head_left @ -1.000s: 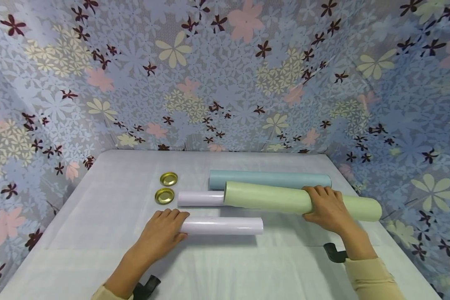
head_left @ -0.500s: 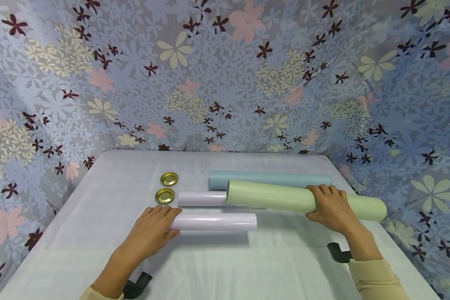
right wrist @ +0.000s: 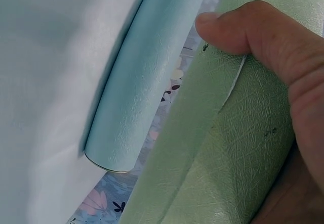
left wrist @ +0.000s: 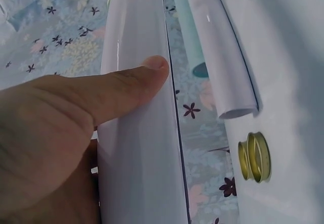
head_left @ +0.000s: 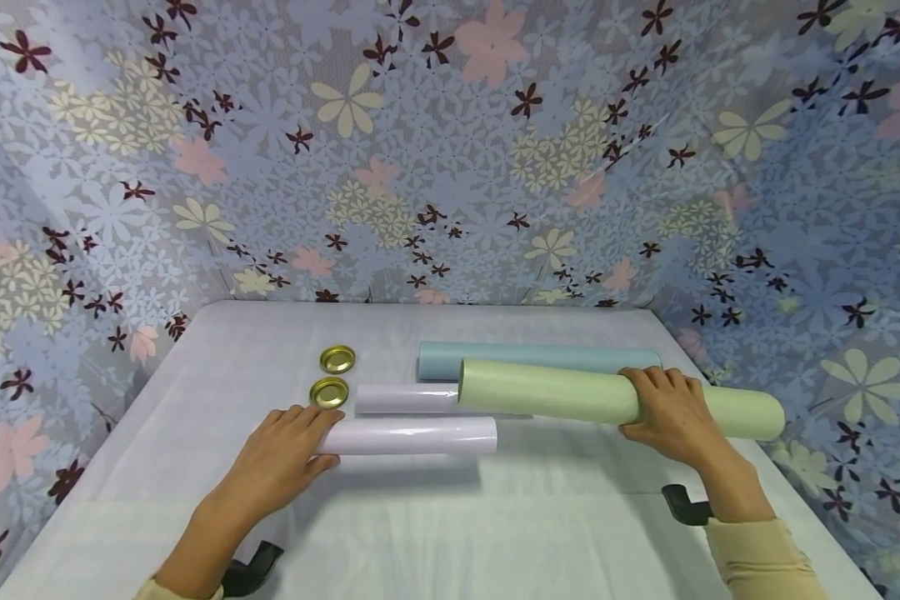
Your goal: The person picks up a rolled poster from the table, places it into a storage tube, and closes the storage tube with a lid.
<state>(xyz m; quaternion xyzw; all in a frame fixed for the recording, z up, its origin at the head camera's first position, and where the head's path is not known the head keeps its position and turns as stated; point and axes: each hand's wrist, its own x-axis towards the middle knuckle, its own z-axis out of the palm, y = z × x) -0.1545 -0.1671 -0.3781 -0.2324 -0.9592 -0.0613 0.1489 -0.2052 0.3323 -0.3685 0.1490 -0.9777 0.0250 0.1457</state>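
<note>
In the head view, your left hand (head_left: 281, 458), between seven and eight o'clock from centre, is curled round one end of a glossy white roll (head_left: 420, 436), whose free end points to three o'clock; with only one end gripped, your best aid is a firm wrist so the far end doesn't droop. Your right hand (head_left: 667, 415), at four o'clock, grips the green roll (head_left: 547, 392) beyond its middle, so expect more weight toward nine o'clock. Both rolls seem raised above the surface (head_left: 457, 533), shadows beneath; move them smoothly and give clearance to the second white roll (head_left: 401, 398) and the blue roll (head_left: 532, 357), lying toward twelve o'clock. The nearer gold lid (head_left: 328, 392) and farther gold lid (head_left: 337, 359) lie at about one o'clock from your left hand, so mind your knuckles there. In the left wrist view, your thumb lies across the white roll, most fingers hidden; press only enough to stop slipping, since paper this glossy may dent. In the right wrist view, your thumb rests beside a pale edge line (right wrist: 234, 82) on the green roll; light pressure there should discourage unwinding, with the blue roll between seven and eight o'clock.
</note>
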